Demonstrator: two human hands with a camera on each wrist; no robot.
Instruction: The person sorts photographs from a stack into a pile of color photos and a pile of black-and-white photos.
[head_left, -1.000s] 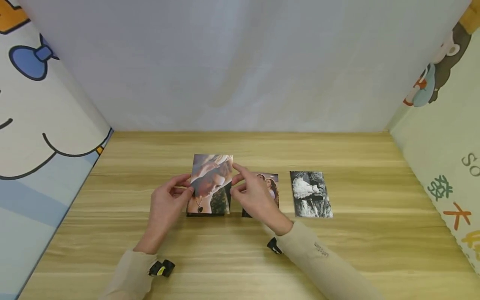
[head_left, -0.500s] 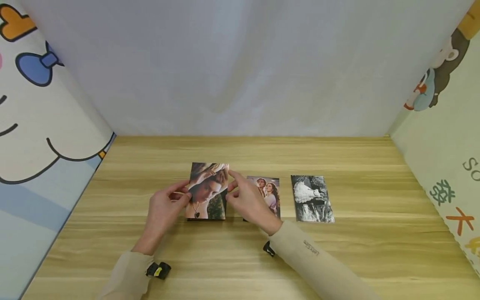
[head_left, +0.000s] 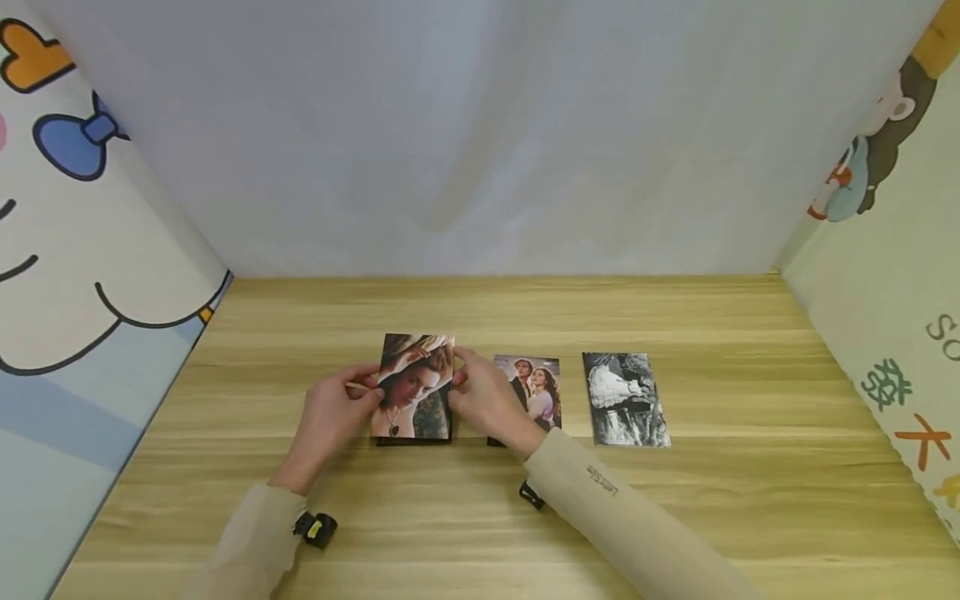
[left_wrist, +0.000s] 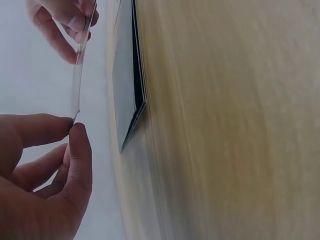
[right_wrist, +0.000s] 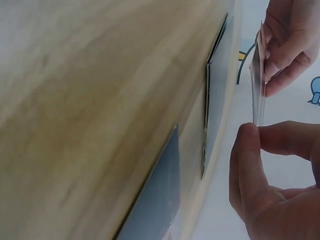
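A photo card (head_left: 415,387) showing a reclining figure with a necklace is held by both hands. My left hand (head_left: 330,412) pinches its left edge between thumb and finger. At its right edge, the thumb and fingers of my right hand (head_left: 491,404) pinch it. In the left wrist view the card is seen almost edge-on, above and apart from a thin stack of cards (left_wrist: 125,85) on the table. From the head, only a dark lower edge of that stack shows under the held card. A couple photo card (head_left: 542,392) lies right of it, partly covered by my right hand.
A black-and-white photo card (head_left: 626,400) lies flat farther right on the wooden table (head_left: 750,400). A pale wall (head_left: 480,133) rises behind the table, with printed panels at both sides. Each sleeve carries a black strap or clip near the wrist.
The held card has sunk closer to the stack and looks smaller, still pinched by both hands. My right forearm has shifted left, uncovering more of the couple card. The head view has tilted slightly.
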